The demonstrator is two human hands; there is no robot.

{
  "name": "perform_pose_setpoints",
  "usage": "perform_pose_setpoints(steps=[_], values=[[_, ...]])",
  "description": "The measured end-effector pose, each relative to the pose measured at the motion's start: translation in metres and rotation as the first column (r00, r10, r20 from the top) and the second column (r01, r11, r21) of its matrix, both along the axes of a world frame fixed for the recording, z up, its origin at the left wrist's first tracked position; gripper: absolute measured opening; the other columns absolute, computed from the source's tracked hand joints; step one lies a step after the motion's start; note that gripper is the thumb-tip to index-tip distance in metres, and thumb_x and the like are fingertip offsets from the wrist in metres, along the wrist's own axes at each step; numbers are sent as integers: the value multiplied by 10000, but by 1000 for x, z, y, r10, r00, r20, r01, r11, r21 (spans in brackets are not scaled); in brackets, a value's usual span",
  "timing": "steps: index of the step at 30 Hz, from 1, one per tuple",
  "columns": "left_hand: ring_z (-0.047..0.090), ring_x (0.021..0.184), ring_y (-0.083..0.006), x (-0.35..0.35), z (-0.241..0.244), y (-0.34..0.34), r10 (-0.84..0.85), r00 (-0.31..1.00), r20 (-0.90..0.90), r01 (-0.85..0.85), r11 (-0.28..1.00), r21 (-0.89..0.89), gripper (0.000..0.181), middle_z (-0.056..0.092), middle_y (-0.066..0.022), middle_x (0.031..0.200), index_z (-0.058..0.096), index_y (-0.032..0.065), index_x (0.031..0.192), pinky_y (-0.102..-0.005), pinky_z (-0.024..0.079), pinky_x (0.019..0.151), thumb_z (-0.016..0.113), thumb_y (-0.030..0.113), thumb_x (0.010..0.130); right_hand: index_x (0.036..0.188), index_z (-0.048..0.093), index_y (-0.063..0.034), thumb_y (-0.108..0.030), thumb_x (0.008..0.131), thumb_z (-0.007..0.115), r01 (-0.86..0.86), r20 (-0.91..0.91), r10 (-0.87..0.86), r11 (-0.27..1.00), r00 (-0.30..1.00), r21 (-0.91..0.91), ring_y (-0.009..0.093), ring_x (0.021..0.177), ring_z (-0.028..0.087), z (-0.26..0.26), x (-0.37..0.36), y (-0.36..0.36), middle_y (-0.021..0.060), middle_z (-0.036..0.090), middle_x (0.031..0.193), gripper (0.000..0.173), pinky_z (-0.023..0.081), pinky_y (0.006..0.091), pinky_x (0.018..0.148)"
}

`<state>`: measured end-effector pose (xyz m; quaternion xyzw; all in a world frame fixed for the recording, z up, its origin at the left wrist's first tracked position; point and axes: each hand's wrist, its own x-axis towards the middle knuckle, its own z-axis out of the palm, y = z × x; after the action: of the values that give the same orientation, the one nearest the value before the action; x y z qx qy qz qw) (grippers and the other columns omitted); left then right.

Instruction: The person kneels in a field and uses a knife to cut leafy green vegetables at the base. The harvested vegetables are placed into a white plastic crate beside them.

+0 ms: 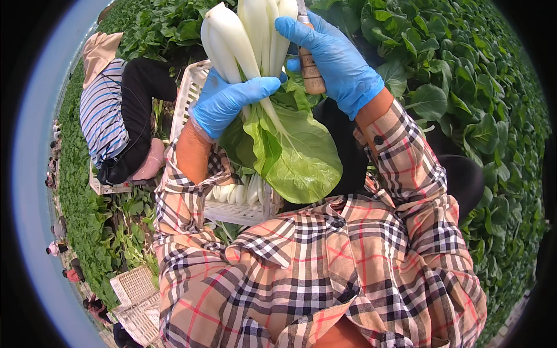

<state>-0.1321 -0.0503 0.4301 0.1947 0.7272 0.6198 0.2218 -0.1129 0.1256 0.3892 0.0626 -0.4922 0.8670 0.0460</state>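
My left hand (230,102), in a blue disposable glove, is closed around several heads of bok choy (237,41), their white stalks pointing up and green leaves hanging down towards my lap. At the right of the bunch is my right hand (335,58), gloved alike. It holds a knife by its wooden handle (311,71), the thumb and fingers reaching to the white stalks. Only the start of the metal blade shows at the top edge. Below my left hand, a white plastic crate (235,214) holds more bok choy with white stalks.
Rows of leafy green plants (483,126) grow at the right and ahead. A co-worker in a striped shirt (104,108) bends down at the left, beside another white crate (109,188). Stacked pale crates (135,287) stand at lower left. More people are along the far left edge.
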Motion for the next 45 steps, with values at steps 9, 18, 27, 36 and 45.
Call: perform_pose_setpoints(steps=[9, 18, 27, 36, 45], values=[[607, 954, -275, -50, 6, -151, -155, 940, -304, -301, 46, -953, 888, 584, -172, 1138, 249, 81, 1401, -308, 457, 853, 716, 221, 659, 1143, 509, 13, -281, 898, 527, 316, 186, -299, 946, 936, -68, 123, 838, 600, -73, 35, 74, 91, 617, 980, 382, 450, 162, 521], [562, 1058, -316, -73, -117, -159, -59, 982, -181, -190, -255, -948, 947, 537, -170, 1214, 140, 88, 1422, -381, 441, 884, 654, 440, 708, 1235, 470, -5, -228, 929, 470, 405, 366, -352, 911, 861, -76, 137, 971, 603, -147, 76, 148, 101, 593, 1135, 378, 444, 158, 551], [575, 953, -331, -44, -249, -130, 270, 783, -561, -526, -195, -828, 1003, 559, -216, 1078, 214, 92, 1405, -456, 438, 781, 492, 734, 688, 1237, 475, -20, -214, 933, 464, 518, 481, -416, 850, 772, -97, 140, 949, 593, -173, 110, 159, 86, 589, 1128, 361, 430, 161, 538], [508, 968, -336, -55, -287, -145, 307, 659, -687, -654, -218, -724, 1078, 509, -184, 1079, 181, 53, 1390, -468, 354, 813, 533, 747, 643, 1286, 439, -49, -306, 927, 473, 440, 422, -460, 885, 781, 150, 78, 844, 626, -124, 156, 179, 34, 647, 1007, 443, 360, 130, 440], [339, 1271, -319, -35, -163, -107, 355, 468, -809, -857, 406, -317, 785, 313, -220, 1391, 218, -14, 1385, -387, 252, 1057, 656, 248, 789, 1249, 482, -65, -326, 921, 467, 426, 425, -587, 803, 689, 418, 14, 712, 526, -65, 119, 252, -22, 621, 906, 420, 326, 130, 476]])
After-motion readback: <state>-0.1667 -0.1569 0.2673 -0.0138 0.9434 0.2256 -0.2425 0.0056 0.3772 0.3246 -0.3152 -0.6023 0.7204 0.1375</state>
